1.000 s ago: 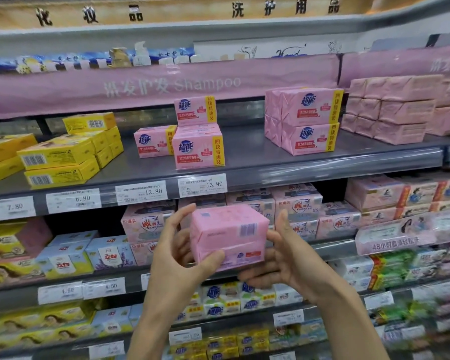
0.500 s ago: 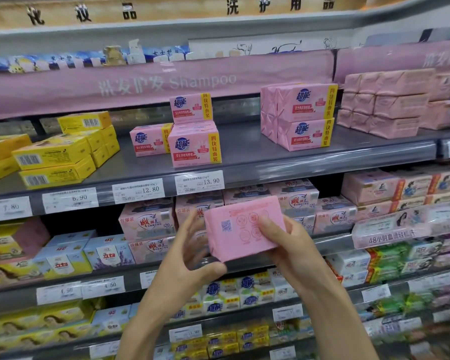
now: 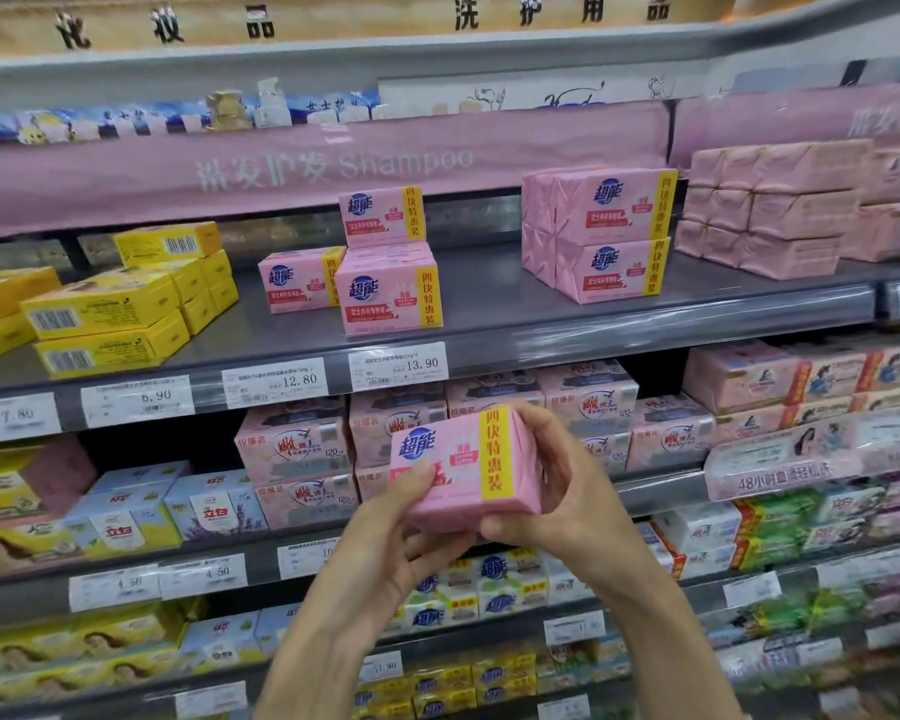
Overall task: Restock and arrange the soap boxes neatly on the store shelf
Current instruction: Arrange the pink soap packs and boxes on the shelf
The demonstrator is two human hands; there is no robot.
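Note:
I hold a pink soap box (image 3: 463,467) with a blue logo and a yellow stripe in front of the second shelf, its printed front toward me. My left hand (image 3: 401,532) grips its lower left side, thumb on the front. My right hand (image 3: 557,491) wraps its right end and underside. On the grey upper shelf (image 3: 489,324) stand matching pink boxes: a small group of three (image 3: 385,288) in the middle and a stack of two (image 3: 609,236) to the right.
Yellow soap boxes (image 3: 110,309) are stacked on the upper shelf's left, plain pink wrapped packs (image 3: 780,210) on its right. Price tags (image 3: 396,366) line the shelf edge. Lower shelves are packed with other soap packs. Bare shelf lies between the two pink groups.
Both hands turned the pink box over: first its barcode side faced me, then its back, now its printed front. The box stays in front of the second shelf.

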